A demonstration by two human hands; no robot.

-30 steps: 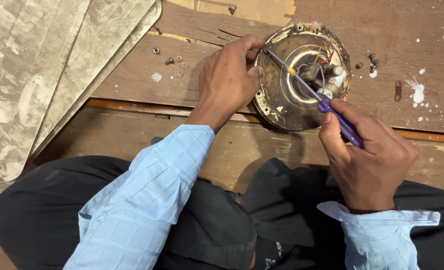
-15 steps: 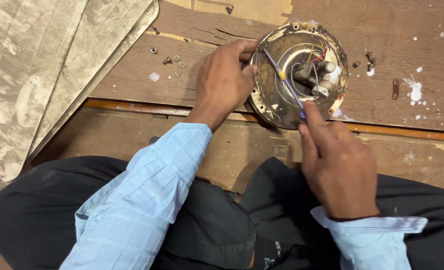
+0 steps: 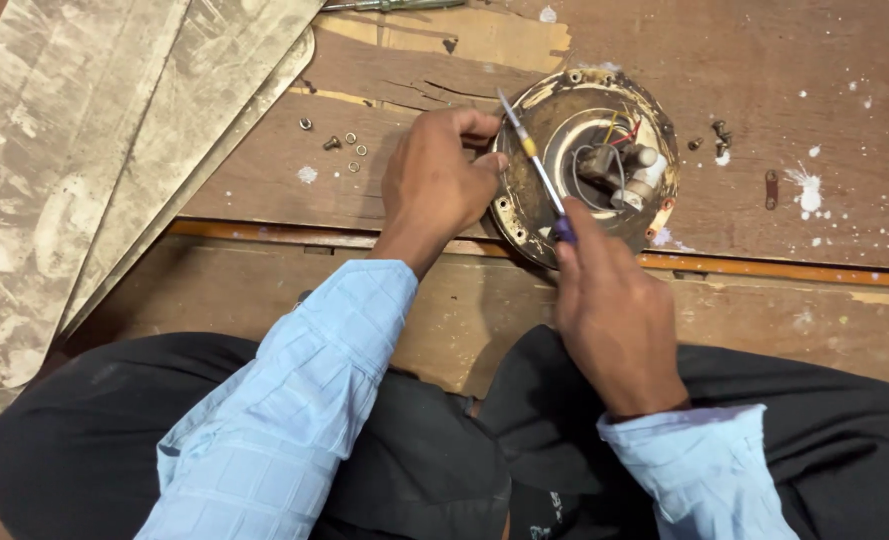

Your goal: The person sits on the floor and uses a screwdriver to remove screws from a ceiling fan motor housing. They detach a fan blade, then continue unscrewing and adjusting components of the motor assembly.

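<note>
Black trousers [image 3: 164, 440] and pale blue checked sleeves [image 3: 294, 400] fill the near edge of the view, the person seated at a worn wooden desk [image 3: 264, 180] spattered with white paint. Just beyond the knees, the right hand [image 3: 614, 310] has its grip closed around the purple handle of a slim screwdriver [image 3: 534, 160], whose shaft slants up and left across a rusty round fan motor housing [image 3: 524, 210]. Its tip ends at the housing's upper left rim, beside the left fingertips. The left hand [image 3: 439, 180] has its grip clamped on that left rim, thumb and fingers pinching the edge to steady it. The housing therefore lies between the two hands, touching the left and crossed by the tool from the right.

Judging by this, good work here means keeping the disc pinned flat, setting the tip squarely in place, and pressing along the shaft so it cannot skid toward the white connectors and coloured wires [image 3: 629, 165] at the centre.

Farther left lie small nuts and screws [image 3: 336, 145], near dusty fan blades [image 3: 84, 150]. At the far edge rests a green-handled screwdriver [image 3: 404, 5].
</note>
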